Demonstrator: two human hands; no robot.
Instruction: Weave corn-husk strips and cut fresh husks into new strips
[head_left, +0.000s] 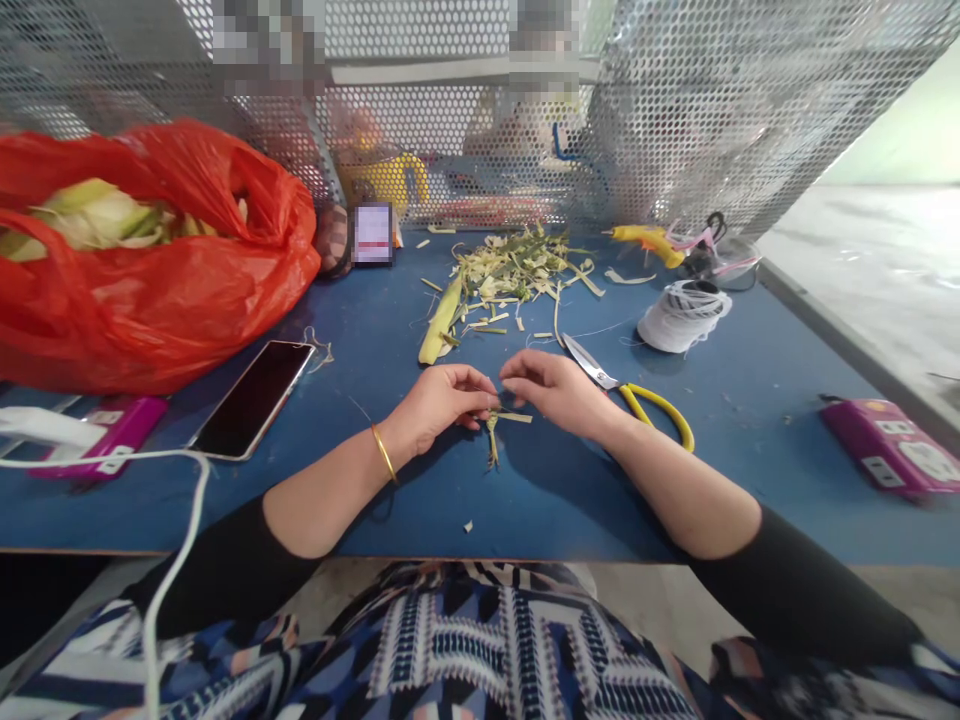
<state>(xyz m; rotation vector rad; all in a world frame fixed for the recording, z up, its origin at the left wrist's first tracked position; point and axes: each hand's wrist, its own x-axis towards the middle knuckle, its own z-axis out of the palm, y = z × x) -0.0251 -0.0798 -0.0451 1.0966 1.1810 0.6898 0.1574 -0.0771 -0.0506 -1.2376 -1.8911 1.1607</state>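
My left hand (448,402) is closed in a pinch on a small knotted piece of plant strips (492,440), pale green and yellowish, just above the blue table (450,500). One strip sticks out to the right and a short tail hangs down. My right hand (553,392) is beside it, fingers curled together; anything between its fingertips is too small to make out. Beyond the right wrist lie scissors (619,385) with yellow handles, blades partly apart. Ahead are a long pale husk leaf (441,325) and a heap of husk scraps (517,265).
A red plastic bag (247,290) of husks stands at the left, with a dark-screened phone (251,402) and white cable (196,500) nearby. A white thread spool (682,320), yellow tool (649,240) and purple packet (892,445) lie right. A perforated metal screen (450,130) closes the back.
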